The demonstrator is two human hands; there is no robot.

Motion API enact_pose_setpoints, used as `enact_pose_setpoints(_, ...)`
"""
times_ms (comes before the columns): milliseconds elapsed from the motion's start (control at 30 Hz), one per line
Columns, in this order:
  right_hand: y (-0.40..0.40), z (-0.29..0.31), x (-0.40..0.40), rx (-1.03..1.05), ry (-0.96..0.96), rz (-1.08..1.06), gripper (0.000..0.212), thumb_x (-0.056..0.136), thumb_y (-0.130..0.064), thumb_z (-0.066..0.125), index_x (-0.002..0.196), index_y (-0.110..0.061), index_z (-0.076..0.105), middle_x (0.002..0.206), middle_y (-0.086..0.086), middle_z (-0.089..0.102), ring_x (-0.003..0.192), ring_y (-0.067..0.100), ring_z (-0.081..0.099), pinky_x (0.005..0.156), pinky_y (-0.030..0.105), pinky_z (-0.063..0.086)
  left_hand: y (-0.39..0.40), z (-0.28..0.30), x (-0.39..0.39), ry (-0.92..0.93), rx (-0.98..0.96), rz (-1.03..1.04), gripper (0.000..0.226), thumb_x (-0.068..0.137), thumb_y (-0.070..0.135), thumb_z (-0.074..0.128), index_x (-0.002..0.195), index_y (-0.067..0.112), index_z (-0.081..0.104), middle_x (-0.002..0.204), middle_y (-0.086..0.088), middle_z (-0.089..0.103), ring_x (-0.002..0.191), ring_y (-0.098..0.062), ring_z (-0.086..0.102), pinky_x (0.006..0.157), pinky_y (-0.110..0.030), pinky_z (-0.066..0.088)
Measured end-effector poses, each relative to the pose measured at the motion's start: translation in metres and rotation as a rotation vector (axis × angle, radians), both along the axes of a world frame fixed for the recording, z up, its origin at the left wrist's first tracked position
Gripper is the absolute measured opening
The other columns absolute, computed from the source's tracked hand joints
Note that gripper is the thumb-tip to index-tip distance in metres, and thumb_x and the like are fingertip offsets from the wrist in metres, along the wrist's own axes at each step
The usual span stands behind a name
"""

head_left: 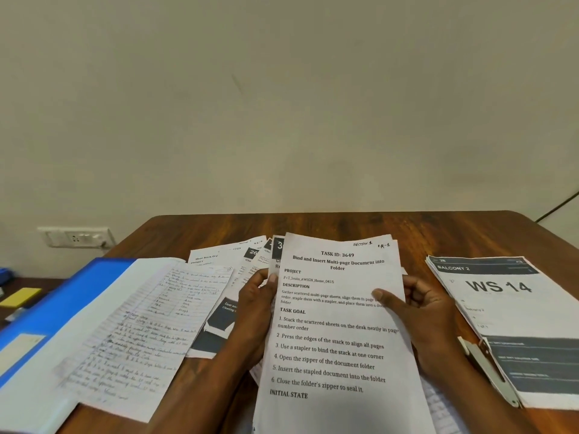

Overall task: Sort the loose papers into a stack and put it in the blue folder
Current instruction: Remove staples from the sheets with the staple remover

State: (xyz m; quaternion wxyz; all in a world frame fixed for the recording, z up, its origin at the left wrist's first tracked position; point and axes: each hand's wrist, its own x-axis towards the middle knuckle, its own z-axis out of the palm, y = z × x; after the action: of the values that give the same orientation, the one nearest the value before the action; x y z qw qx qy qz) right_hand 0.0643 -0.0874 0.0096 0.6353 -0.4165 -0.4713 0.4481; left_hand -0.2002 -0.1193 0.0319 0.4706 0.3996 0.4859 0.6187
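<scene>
I hold a stack of printed papers [336,333] upright-tilted over the middle of the wooden table [344,227]; its top sheet is headed "TASK ID: 3649". My left hand [255,303] grips the stack's left edge. My right hand [419,311] grips its right edge, thumb across the front. The blue folder [67,296] lies open at the left, with a handwritten lined sheet [147,327] resting on it. More loose printed sheets [232,264] fan out behind my left hand.
Another pile of sheets marked "WS 14" [507,311] lies at the right, with a stapler [488,368] on its near-left edge. A wall socket [75,237] sits at the left. A yellow pad [20,297] lies beyond the folder on a lower surface.
</scene>
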Motion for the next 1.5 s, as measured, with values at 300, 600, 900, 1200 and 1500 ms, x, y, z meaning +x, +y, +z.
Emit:
enact_pose_setpoints(300, -0.008, 0.006, -0.004, -0.022, -0.036, -0.009, 0.042, 0.066, -0.007, 0.091, 0.105, -0.009, 0.076, 0.096, 0.006, 0.082, 0.092, 0.036, 0.078, 0.087, 0.056, 0.063, -0.007, 0.001, 0.004, 0.047, 0.015, -0.08, 0.029, 0.105, 0.028, 0.061, 0.128, 0.012, 0.067, 0.116, -0.009, 0.079, 0.103, -0.03, 0.078, 0.081, -0.043, 0.064)
enact_pose_setpoints(600, -0.008, 0.007, -0.002, 0.032, -0.117, -0.068, 0.037, 0.066, -0.013, 0.092, 0.1, -0.012, 0.076, 0.089, 0.0, 0.081, 0.087, 0.037, 0.076, 0.076, 0.043, 0.063, 0.0, -0.01, 0.002, -0.004, -0.043, -0.119, 0.028, 0.098, 0.004, 0.066, 0.126, 0.005, 0.066, 0.116, -0.021, 0.077, 0.104, -0.045, 0.074, 0.086, -0.055, 0.063)
enact_pose_setpoints(900, 0.0, -0.005, -0.004, -0.003, -0.229, -0.009, 0.04, 0.082, -0.039, 0.082, 0.119, -0.03, 0.071, 0.108, -0.007, 0.08, 0.097, 0.021, 0.077, 0.088, 0.056, 0.063, -0.001, -0.008, -0.003, -0.067, -0.034, -0.104, 0.039, 0.092, 0.012, 0.073, 0.13, 0.006, 0.063, 0.121, -0.022, 0.075, 0.108, -0.048, 0.073, 0.095, -0.069, 0.055)
enact_pose_setpoints(1200, -0.01, -0.005, -0.011, 0.002, -0.44, 0.036, 0.021, 0.097, -0.027, 0.072, 0.116, -0.033, 0.067, 0.113, -0.018, 0.077, 0.105, 0.002, 0.072, 0.096, 0.042, 0.06, -0.002, -0.005, -0.003, -0.12, -0.082, -0.174, 0.033, 0.102, 0.01, 0.062, 0.134, 0.006, 0.059, 0.123, -0.022, 0.074, 0.108, -0.046, 0.073, 0.083, -0.056, 0.064)
enact_pose_setpoints(1500, -0.021, 0.006, -0.009, -0.027, -0.624, -0.002, 0.022, 0.101, -0.046, 0.06, 0.104, -0.024, 0.061, 0.101, -0.015, 0.074, 0.095, 0.007, 0.069, 0.082, 0.036, 0.054, -0.006, -0.001, -0.002, -0.218, -0.1, -0.292, 0.041, 0.095, 0.011, 0.063, 0.135, 0.003, 0.06, 0.126, -0.028, 0.071, 0.102, -0.041, 0.075, 0.083, -0.055, 0.064)
